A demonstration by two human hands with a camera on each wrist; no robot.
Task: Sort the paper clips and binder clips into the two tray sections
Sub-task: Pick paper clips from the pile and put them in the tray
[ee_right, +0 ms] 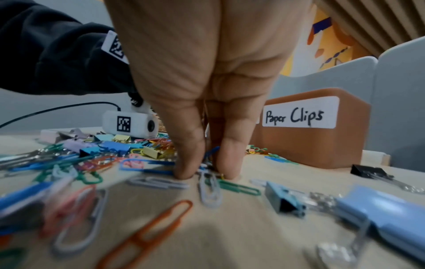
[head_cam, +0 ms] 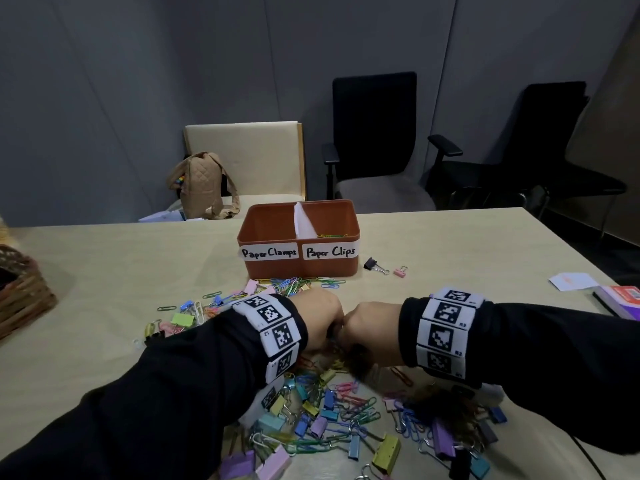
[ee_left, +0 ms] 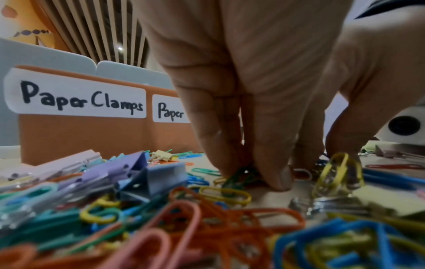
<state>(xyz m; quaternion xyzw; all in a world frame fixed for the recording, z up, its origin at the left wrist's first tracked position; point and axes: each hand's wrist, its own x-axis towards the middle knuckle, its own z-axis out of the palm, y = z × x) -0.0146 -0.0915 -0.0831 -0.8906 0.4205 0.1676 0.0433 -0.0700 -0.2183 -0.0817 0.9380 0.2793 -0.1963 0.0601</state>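
Both hands meet before the brown plastic two-section tray (head_cam: 299, 268), hiding our grips.
Our left hand (ee_left: 230, 102) pinches green wire paper clips (ee_left: 239, 177); our right hand (ee_right: 202, 102) pinches blue ones (ee_right: 210, 153); the loose clips are uncountable.

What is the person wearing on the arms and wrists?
Both arms are in black long sleeves. Each wrist carries a white band of square black-and-white code markers with small labels. Under the left wrist hangs a small white camera box with a round lens, its own marker and a black cable.

Terracotta-orange tray (head_cam: 277, 223) wearing white labels (head_cam: 269, 252) lettered black; multicoloured paper clips (ee_left: 220, 193), pastel binder clips (head_cam: 386, 448) showing; sleeves (head_cam: 145, 386) showing black.
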